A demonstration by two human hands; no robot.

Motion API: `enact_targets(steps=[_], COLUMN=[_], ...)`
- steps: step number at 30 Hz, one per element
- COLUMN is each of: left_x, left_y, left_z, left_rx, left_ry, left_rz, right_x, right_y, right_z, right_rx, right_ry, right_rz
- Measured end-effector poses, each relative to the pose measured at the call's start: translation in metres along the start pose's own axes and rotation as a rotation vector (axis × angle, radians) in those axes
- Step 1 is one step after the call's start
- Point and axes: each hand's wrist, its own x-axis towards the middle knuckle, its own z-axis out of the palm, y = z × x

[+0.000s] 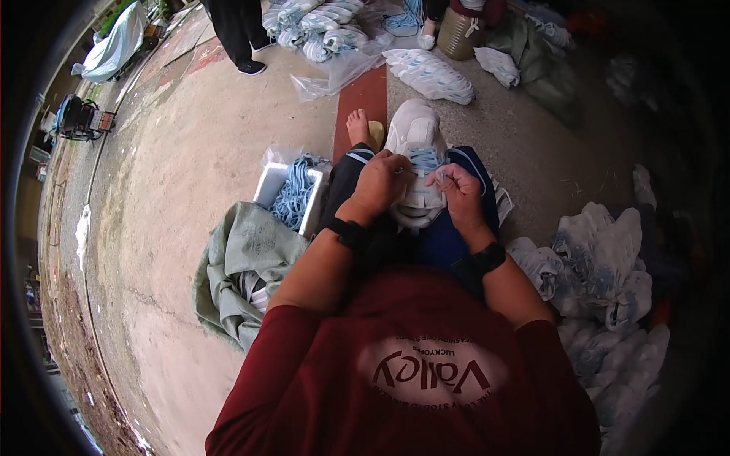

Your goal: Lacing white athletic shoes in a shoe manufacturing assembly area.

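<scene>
1. Both hands work close together, just apart, over one white shoe (417, 129): the left hand (378, 182) with fingers curled at the lacing, the right hand (461, 197) with thumb and forefinger pinching a blue lace (444, 177). Whether the left fingertips grip a strand cannot be told.

2. Held low before a seated person in a maroon shirt (395, 319), the shoe points its toe toward 12 o'clock, its opening toward 6. Pale blue lacing crosses its tongue. Dark bands circle both wrists.

3. From the shoe, a white box (268, 186) heaped with loose blue laces (295, 199) sits between 8 and 9 o'clock, beside the left leg; a grey-green sack (251, 235) slumps at 8.

4. At 4 o'clock, white-and-blue shoes (601, 251) lie piled near the person's right side.

5. Toward 12 o'clock, a row of pale shoes (430, 74) stretches across the ground; more lie stacked at 11, by clear plastic sheeting (327, 82).

6. Bare toes show at 10 o'clock. Farther out that way, another person in black trousers (234, 34) stands.
</scene>
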Motion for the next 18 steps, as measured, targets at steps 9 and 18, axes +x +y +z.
enact_targets(steps=[9,18], left_x=[-0.001,-0.025], left_y=[0.003,-0.011], left_z=[0.000,-0.052], left_rx=[0.333,-0.023], left_ry=[0.110,-0.040], left_rz=[0.225,-0.062], right_x=[-0.010,-0.040], right_y=[0.008,0.013], right_z=[-0.007,-0.068], right_rx=[0.577,0.622], right_ry=[0.205,0.370], right_rz=[0.216,0.289])
